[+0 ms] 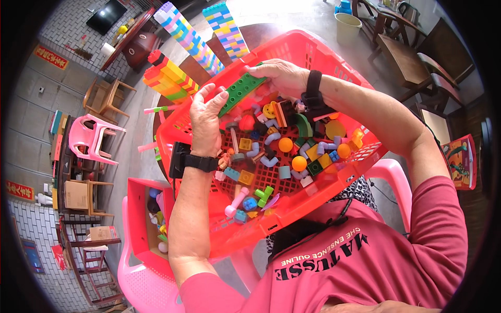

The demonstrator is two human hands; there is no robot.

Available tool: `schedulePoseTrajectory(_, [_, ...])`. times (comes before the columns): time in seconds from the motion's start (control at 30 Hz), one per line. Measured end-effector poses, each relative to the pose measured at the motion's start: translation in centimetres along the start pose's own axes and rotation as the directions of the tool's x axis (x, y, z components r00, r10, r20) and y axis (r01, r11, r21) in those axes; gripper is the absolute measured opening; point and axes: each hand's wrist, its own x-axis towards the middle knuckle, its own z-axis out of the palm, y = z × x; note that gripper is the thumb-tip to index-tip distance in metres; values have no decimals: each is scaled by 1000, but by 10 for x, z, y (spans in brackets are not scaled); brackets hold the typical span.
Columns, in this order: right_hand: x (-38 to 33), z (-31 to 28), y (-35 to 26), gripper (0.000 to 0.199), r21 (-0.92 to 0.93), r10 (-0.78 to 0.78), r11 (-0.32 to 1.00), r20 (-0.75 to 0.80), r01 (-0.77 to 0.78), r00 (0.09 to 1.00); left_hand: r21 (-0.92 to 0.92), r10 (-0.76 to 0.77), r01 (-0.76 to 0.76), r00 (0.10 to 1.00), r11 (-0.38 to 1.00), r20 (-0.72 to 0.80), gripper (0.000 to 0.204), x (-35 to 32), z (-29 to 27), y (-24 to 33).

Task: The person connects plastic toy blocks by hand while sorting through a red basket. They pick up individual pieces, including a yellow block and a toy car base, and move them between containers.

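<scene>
A long green toy building brick with studs on top spans the gap between my two hands, over the far part of a red plastic basket. My left hand grips its near-left end with thumb and fingers. At the far-right end my right hand is closed on the same brick. Below them in the basket lie loose toy pieces: an orange ball, grey-blue bent tubes, a bright green piece, a pink piece and a red ball.
Beyond the basket, on a round brown table, stand two tall pastel brick towers and a red, orange and yellow brick stack. To my left a pink box of toys rests on a pink chair. A bucket stands far right.
</scene>
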Motion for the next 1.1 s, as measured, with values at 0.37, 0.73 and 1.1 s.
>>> schedulePoseTrajectory(0.37, [4,-12,-3,34,-202,91,976,45,-80,995,205,-295,259,940,944,170,46,7,-14,-9])
schedulePoseTrajectory(0.73, [-8,-1,-5,42,-653,103,757,79,-27,992,215,-276,226,930,950,243,42,3,-6,-13])
schedulePoseTrajectory(1.1, [-2,-26,46,37,-904,381,-88,357,418,853,-166,-279,303,948,939,150,27,7,-11,-14])
